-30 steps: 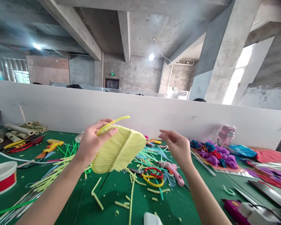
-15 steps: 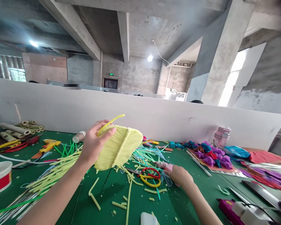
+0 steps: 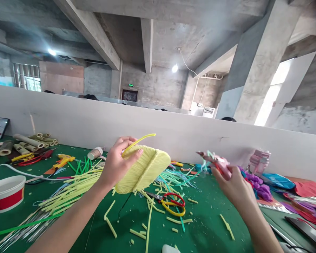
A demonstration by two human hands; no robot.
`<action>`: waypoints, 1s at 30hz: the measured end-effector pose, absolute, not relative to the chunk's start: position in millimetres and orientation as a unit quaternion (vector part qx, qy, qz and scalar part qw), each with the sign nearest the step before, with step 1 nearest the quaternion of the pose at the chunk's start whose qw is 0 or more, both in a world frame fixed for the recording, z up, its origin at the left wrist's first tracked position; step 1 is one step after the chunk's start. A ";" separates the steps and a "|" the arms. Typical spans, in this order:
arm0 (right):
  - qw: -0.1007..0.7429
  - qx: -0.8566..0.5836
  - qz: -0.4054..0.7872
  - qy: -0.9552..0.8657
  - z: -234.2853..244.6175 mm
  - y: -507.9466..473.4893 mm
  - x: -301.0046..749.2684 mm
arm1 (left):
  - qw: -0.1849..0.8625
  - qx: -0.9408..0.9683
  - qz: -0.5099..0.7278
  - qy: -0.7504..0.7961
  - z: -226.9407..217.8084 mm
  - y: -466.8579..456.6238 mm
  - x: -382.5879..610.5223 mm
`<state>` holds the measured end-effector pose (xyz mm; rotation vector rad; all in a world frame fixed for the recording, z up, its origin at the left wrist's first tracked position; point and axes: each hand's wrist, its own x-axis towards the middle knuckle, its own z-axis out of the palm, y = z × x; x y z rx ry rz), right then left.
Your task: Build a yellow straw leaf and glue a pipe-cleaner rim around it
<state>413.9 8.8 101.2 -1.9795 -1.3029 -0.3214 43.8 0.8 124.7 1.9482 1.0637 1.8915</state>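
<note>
My left hand (image 3: 122,160) is closed round the edge of a pale yellow leaf-shaped piece (image 3: 144,172), with a raised midrib and a thin dark stem pointing down. A brighter yellow strip (image 3: 144,139) sticks up past my fingers. My right hand (image 3: 234,184) grips a pink hot glue gun (image 3: 221,163) above the table; its dark nozzle points left, and teal strands cling to it. Below the leaf lie scissors (image 3: 173,203) with red and yellow handles, among yellow offcuts (image 3: 138,233).
A yellow glue gun (image 3: 61,161), a paper cup (image 3: 6,196) and bamboo tubes (image 3: 28,142) are on the left. Yellow strips (image 3: 71,189) lie beside my left forearm. Purple pieces (image 3: 260,186) and a pink bottle (image 3: 259,160) stand right. A white partition (image 3: 179,133) borders the table.
My right hand has lifted the pink glue gun off the table, up and to the right, with teal strands trailing. My left hand still holds the leaf; the view has shifted slightly left.
</note>
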 end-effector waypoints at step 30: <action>0.514 -0.547 -0.239 -0.617 133.0 -25.7 266.8 | 0.116 0.674 0.634 0.361 125.7 -6.6 50.8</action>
